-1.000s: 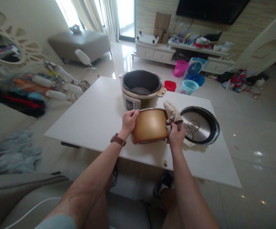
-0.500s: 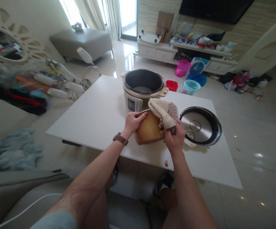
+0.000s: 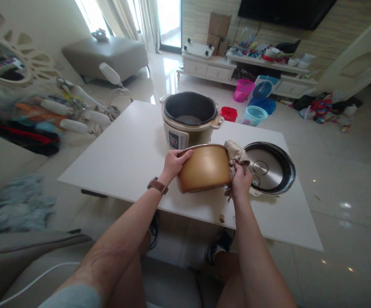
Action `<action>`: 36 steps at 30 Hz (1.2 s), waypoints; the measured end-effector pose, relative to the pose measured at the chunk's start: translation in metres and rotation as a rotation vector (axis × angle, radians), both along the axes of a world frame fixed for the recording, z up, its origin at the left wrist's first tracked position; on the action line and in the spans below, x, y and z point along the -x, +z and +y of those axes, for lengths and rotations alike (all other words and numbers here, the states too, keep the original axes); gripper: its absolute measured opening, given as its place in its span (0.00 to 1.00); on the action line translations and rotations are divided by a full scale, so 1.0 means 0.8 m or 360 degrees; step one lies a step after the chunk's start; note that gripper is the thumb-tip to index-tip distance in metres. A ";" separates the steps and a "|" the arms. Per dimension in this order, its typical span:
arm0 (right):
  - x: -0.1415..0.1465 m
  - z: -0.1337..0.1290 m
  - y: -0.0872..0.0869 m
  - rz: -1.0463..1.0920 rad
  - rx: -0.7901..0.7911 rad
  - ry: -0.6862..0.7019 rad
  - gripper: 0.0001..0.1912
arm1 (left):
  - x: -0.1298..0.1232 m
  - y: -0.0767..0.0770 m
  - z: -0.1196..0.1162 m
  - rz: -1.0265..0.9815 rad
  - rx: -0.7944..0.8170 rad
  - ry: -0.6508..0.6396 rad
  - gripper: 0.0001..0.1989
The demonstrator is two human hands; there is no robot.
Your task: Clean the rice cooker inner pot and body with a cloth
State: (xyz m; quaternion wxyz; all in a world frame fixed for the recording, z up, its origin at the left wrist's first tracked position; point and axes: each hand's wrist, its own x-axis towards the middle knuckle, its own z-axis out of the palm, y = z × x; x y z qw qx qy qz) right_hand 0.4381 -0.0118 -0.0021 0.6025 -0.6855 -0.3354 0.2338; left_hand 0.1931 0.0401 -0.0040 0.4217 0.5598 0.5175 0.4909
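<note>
A gold-coloured inner pot (image 3: pixel 204 169) is held tilted over the near part of the white table (image 3: pixel 115 167). My left hand (image 3: pixel 175 164) grips its left rim, thumb on the outer wall. At the pot's right side my right hand (image 3: pixel 241 182) is closed on a beige cloth (image 3: pixel 237 154), which touches the rim and wall there. Just behind the pot stands a pressure cooker (image 3: pixel 188 124) with a dark inside and a front control panel. Its round lid (image 3: pixel 265 169) lies with the metal underside up, to the right of my right hand.
Beyond the table, a red basin (image 3: pixel 228 114), a light-blue basket (image 3: pixel 255 115) and a pink basket (image 3: pixel 243 90) sit on the floor. A cluttered white TV cabinet (image 3: pixel 206 68) lines the far wall. A small sticker (image 3: pixel 222 218) is near the table's front edge.
The cloth and my right hand have moved right, off the pot's front wall to its right side. More of the gold wall shows now. My left hand keeps its grip.
</note>
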 end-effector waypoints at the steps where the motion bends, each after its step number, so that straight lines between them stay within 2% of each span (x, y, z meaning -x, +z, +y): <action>1: 0.002 -0.002 0.002 -0.0049 -0.0026 0.0020 0.22 | 0.001 -0.001 0.000 -0.0010 0.0003 -0.0006 0.32; 4: 0.012 -0.016 0.016 -0.0314 -0.0137 0.0142 0.19 | 0.001 -0.003 0.001 -0.0019 0.0015 -0.0013 0.32; 6: 0.019 -0.026 0.029 -0.0598 -0.0275 0.0323 0.17 | 0.001 -0.005 0.001 -0.0024 0.0019 -0.0016 0.32; 9: 0.028 -0.038 0.045 -0.0977 -0.0440 0.0677 0.20 | 0.000 -0.008 0.002 -0.0056 0.0024 -0.0021 0.32; 11: 0.030 -0.040 0.050 -0.1042 -0.0448 0.0773 0.22 | -0.001 -0.009 0.002 -0.0071 0.0031 -0.0020 0.32; 15: 0.027 -0.033 0.042 -0.0816 -0.0392 0.0546 0.20 | -0.002 -0.003 0.001 -0.0025 0.0032 -0.0011 0.33; 18: 0.021 -0.024 0.031 -0.0569 -0.0241 0.0329 0.18 | -0.002 0.000 0.000 -0.0003 0.0013 0.0002 0.33; 23: 0.010 -0.012 0.020 -0.0131 -0.0103 0.0238 0.20 | 0.001 -0.006 0.002 -0.0043 0.0003 -0.0001 0.33; 29: 0.005 -0.008 0.011 -0.0146 -0.0085 0.0116 0.18 | 0.004 -0.007 0.004 -0.0075 0.0014 -0.0001 0.29; 31: 0.007 -0.009 0.011 -0.0144 -0.0100 0.0105 0.18 | 0.003 0.002 0.001 -0.0031 -0.0062 0.0028 0.26; 34: 0.012 -0.011 0.013 -0.0145 -0.0094 0.0107 0.17 | -0.003 0.020 -0.004 0.0031 -0.0195 0.0103 0.15; 36: 0.017 -0.012 0.015 -0.0169 -0.0076 0.0115 0.17 | -0.009 0.031 -0.007 0.0021 -0.0235 0.0130 0.11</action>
